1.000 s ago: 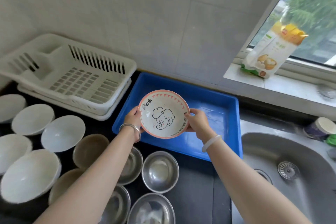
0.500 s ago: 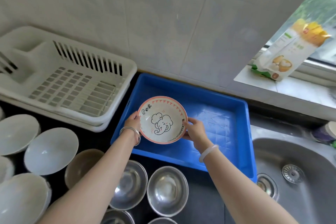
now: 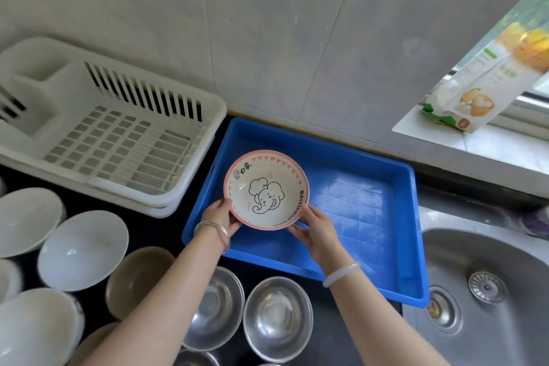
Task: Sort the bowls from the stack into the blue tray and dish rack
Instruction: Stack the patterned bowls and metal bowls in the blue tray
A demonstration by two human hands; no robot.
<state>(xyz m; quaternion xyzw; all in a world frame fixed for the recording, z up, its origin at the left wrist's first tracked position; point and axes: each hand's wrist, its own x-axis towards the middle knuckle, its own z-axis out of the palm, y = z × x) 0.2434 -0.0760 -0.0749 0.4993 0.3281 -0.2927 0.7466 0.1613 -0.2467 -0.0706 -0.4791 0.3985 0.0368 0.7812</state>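
A ceramic bowl [image 3: 266, 189] with a pink rim and an elephant drawing is held over the left part of the blue tray [image 3: 365, 217]. My left hand [image 3: 218, 217] grips its lower left rim and my right hand [image 3: 316, 227] holds its lower right rim. Whether the bowl touches the tray floor I cannot tell. The white dish rack [image 3: 118, 140] stands to the left of the tray against the wall, with nothing in it. White bowls [image 3: 81, 248], brown bowls [image 3: 136, 279] and steel bowls [image 3: 276, 318] sit on the dark counter in front.
A steel sink [image 3: 487, 291] lies to the right of the tray. A food package [image 3: 487, 83] leans on the window sill at the upper right. The tiled wall runs behind the rack and tray.
Both hands have carried the elephant bowl forward and lower over the blue tray's left side. The camera has tipped further forward, so the rows of bowls slid down in view.
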